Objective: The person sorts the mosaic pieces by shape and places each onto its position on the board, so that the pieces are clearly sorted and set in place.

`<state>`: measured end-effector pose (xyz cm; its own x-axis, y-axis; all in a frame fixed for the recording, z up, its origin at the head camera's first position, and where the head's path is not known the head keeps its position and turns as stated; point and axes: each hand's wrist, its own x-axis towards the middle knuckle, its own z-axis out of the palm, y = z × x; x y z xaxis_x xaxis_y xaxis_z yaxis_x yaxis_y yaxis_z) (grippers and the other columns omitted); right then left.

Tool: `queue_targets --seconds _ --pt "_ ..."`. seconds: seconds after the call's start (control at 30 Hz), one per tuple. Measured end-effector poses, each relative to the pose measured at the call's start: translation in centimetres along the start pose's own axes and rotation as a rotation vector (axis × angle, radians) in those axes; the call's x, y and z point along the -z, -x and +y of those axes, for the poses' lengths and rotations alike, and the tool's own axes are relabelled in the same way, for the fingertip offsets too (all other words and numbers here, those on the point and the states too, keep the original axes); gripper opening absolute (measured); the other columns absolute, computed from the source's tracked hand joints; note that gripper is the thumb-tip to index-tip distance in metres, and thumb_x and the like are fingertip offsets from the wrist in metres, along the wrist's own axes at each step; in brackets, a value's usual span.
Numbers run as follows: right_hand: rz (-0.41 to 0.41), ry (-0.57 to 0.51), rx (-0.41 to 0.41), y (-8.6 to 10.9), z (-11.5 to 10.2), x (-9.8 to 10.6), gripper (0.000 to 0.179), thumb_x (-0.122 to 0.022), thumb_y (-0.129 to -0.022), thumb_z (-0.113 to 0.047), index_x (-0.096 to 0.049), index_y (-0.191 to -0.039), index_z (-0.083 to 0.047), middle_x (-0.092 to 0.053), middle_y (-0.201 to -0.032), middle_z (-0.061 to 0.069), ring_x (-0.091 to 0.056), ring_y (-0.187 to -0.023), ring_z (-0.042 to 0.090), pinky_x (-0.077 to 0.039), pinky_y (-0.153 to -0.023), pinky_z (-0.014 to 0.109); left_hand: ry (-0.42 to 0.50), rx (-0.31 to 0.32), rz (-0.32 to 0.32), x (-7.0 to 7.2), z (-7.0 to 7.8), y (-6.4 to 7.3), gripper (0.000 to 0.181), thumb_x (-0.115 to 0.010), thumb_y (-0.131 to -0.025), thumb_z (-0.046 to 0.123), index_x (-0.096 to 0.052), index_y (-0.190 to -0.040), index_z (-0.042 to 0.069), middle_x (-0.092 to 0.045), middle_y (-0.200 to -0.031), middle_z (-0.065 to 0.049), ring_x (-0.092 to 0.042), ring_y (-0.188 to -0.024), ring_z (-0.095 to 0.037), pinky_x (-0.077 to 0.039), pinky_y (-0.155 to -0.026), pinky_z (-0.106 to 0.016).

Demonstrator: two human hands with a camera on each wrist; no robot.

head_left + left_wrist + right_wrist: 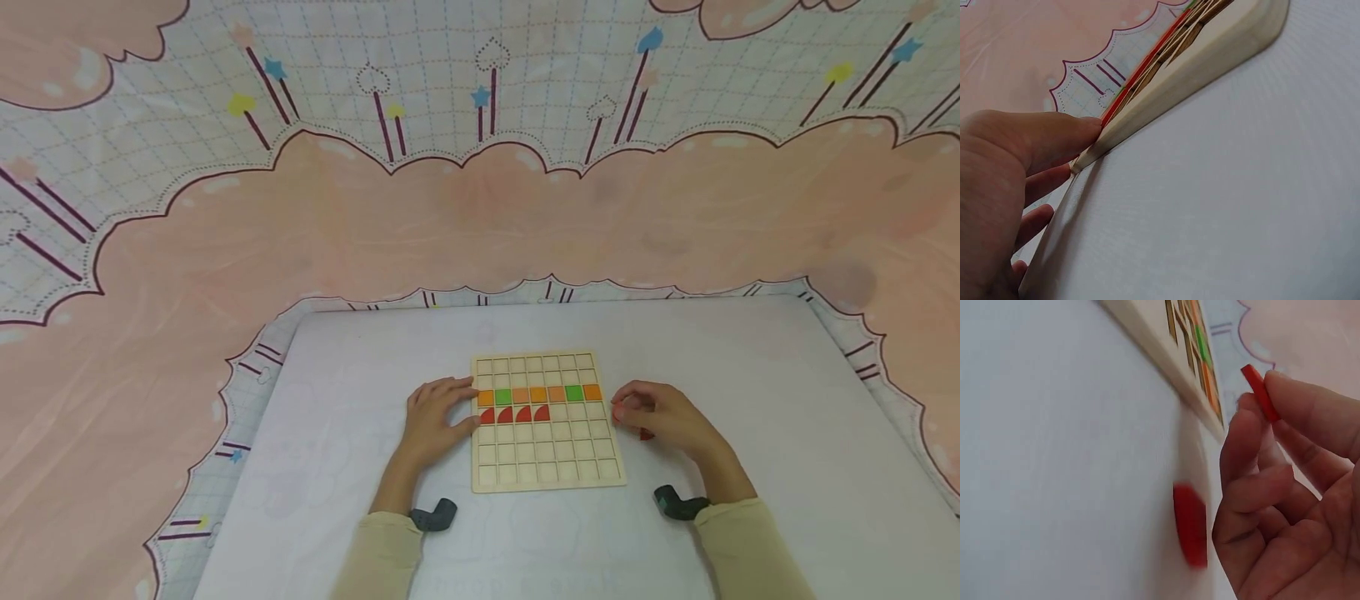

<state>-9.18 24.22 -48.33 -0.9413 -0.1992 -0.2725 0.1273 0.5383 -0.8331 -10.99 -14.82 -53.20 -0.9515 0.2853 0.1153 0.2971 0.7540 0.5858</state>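
A pale wooden grid board (536,477) lies on the white table. One row holds orange and green square tiles (574,392). Below it, from the left, sit several red quarter-circle tiles (523,414). My left hand (433,421) rests at the board's left edge, fingers spread, the thumb (1063,139) touching the rim beside a red tile. Just off the right edge, my right hand (667,417) pinches a red tile (1261,394) between thumb and fingertips, the tile seen edge-on in the right wrist view. Another red tile (1190,526) lies on the table beneath that hand.
The white tabletop (360,358) spreads around the board. Beyond its far edge hangs a peach cloth (480,217) with cloud and star prints. A dark wrist device (435,515) sits at the left cuff, and a similar one (678,504) at the right.
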Motion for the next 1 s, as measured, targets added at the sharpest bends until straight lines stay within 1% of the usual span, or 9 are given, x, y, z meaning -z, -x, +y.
queue_targets --seconds 0.1,0.2,0.33,0.43,0.57,0.73,0.87,1.0 --pt "0.013 0.012 -0.009 -0.5 -0.5 -0.7 0.016 -0.074 -0.091 -0.022 -0.071 -0.104 -0.013 -0.069 -0.092 0.005 -0.058 -0.076 0.020 -0.049 -0.055 0.030 -0.002 0.003 -0.002 0.0 0.0 0.0 0.043 -0.075 -0.088 0.033 -0.069 -0.130 0.026 -0.055 -0.151 0.009 -0.042 -0.144 -0.023 -0.017 -0.121 -0.057" --pt "0.015 0.010 0.000 -0.9 -0.9 -1.5 0.013 -0.074 -0.092 -0.020 -0.072 -0.103 -0.014 -0.069 -0.095 0.005 -0.058 -0.076 0.020 -0.043 -0.049 0.028 -0.006 0.000 0.001 0.0 0.0 0.0 0.042 -0.075 -0.088 0.033 -0.069 -0.129 0.025 -0.056 -0.151 0.009 -0.042 -0.144 -0.023 -0.018 -0.121 -0.058" --pt "0.017 0.014 0.037 -1.3 -1.7 -2.3 0.016 -0.074 -0.092 -0.018 -0.073 -0.106 -0.012 -0.069 -0.096 0.007 -0.060 -0.081 0.019 -0.049 -0.061 0.026 -0.005 0.001 0.003 -0.1 0.0 0.0 0.042 -0.075 -0.088 0.033 -0.069 -0.129 0.026 -0.056 -0.151 0.009 -0.043 -0.144 -0.023 -0.018 -0.121 -0.057" --pt "0.026 0.024 0.053 -1.7 -2.3 -2.9 0.016 -0.074 -0.092 -0.016 -0.073 -0.106 -0.010 -0.070 -0.093 0.006 -0.062 -0.084 0.018 -0.054 -0.075 0.025 0.003 0.004 0.006 -0.1 0.0 0.0 0.042 -0.075 -0.088 0.033 -0.070 -0.129 0.026 -0.056 -0.151 0.010 -0.042 -0.144 -0.023 -0.018 -0.121 -0.057" --pt "0.053 0.044 0.056 -2.0 -3.0 -3.7 0.013 -0.075 -0.090 -0.015 -0.072 -0.102 -0.010 -0.071 -0.087 0.003 -0.063 -0.081 0.017 -0.054 -0.072 0.028 0.009 0.004 0.010 -0.1 0.0 0.0 0.042 -0.076 -0.088 0.033 -0.070 -0.128 0.026 -0.056 -0.150 0.010 -0.042 -0.144 -0.023 -0.018 -0.121 -0.058" --pt "0.094 0.100 0.045 -2.4 -3.6 -4.7 0.011 -0.078 -0.087 -0.018 -0.072 -0.094 -0.012 -0.072 -0.079 -0.001 -0.061 -0.080 0.016 -0.048 -0.074 0.030 -0.003 0.006 0.005 -0.2 -0.1 0.0 0.042 -0.075 -0.088 0.034 -0.069 -0.129 0.026 -0.056 -0.151 0.010 -0.042 -0.144 -0.022 -0.018 -0.121 -0.057" --pt "0.121 0.151 0.032 -2.7 -3.8 -5.3 0.009 -0.079 -0.087 -0.018 -0.073 -0.092 -0.014 -0.071 -0.077 -0.004 -0.060 -0.079 0.015 -0.045 -0.074 0.030 -0.007 0.000 0.009 -0.1 -0.1 0.0 0.042 -0.075 -0.088 0.034 -0.070 -0.129 0.026 -0.056 -0.150 0.009 -0.043 -0.144 -0.023 -0.019 -0.121 -0.058" --pt "0.135 0.185 0.024 -2.9 -4.0 -5.8 0.008 -0.079 -0.087 -0.018 -0.075 -0.092 -0.015 -0.071 -0.078 -0.003 -0.061 -0.080 0.015 -0.047 -0.074 0.031 -0.017 -0.005 0.007 -0.1 -0.1 0.0 0.042 -0.075 -0.089 0.035 -0.069 -0.129 0.026 -0.056 -0.151 0.009 -0.043 -0.144 -0.023 -0.019 -0.120 -0.058"
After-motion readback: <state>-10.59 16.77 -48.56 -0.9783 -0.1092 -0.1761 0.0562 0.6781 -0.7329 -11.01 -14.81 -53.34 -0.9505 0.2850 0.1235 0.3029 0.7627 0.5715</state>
